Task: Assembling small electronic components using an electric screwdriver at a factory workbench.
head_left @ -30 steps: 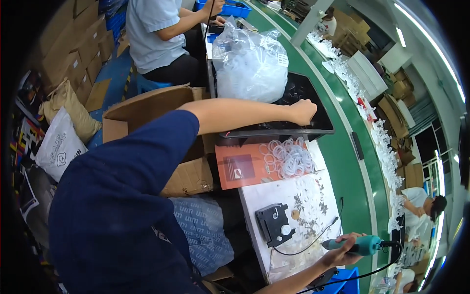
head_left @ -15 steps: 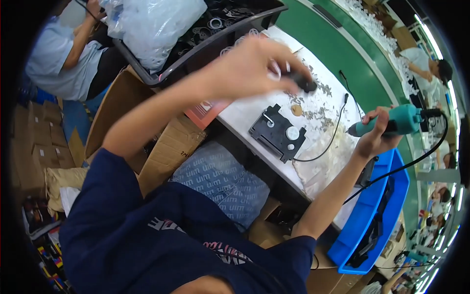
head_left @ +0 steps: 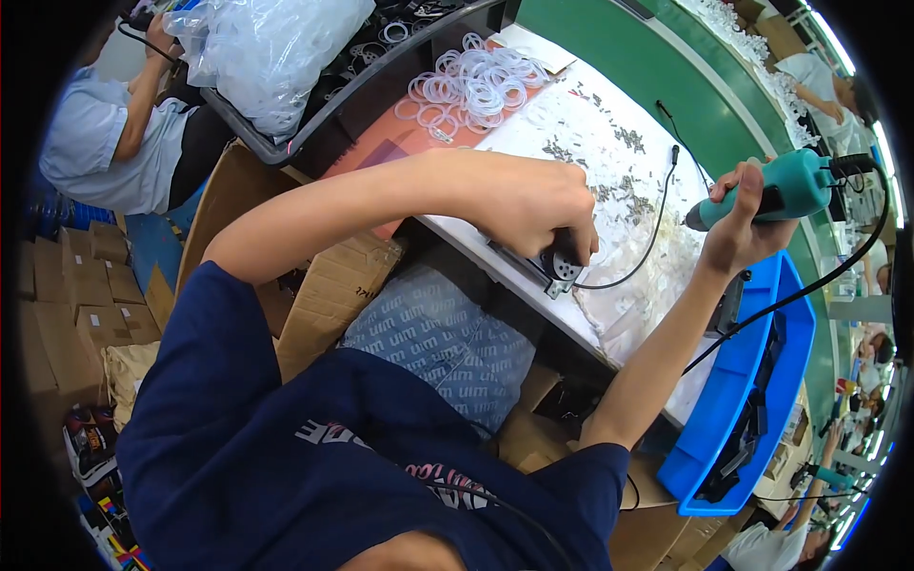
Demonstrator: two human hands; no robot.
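Observation:
My left hand (head_left: 533,202) is closed, reaching down over the near edge of the white worktable (head_left: 609,319). Its fingers grip a small black part (head_left: 560,264) with a round, pale face, right at the black fixture. Most of the fixture is hidden beneath this hand. To the right, my right hand (head_left: 735,228) is wrapped round a teal electric screwdriver (head_left: 798,184), raised above the table with its tip pointing left. A black cord runs from the screwdriver's back end.
White rings (head_left: 476,86) lie heaped on an orange sheet (head_left: 367,147). Small metal pieces (head_left: 624,190) are scattered across the table beside a thin black cable (head_left: 659,224). A blue bin (head_left: 671,466) of black parts stands right; a black crate (head_left: 371,95) bears a plastic bag (head_left: 271,52). Co-workers sit nearby.
My left hand has come down from above the table onto the fixture with the black part. My right hand and the screwdriver have shifted slightly right and up.

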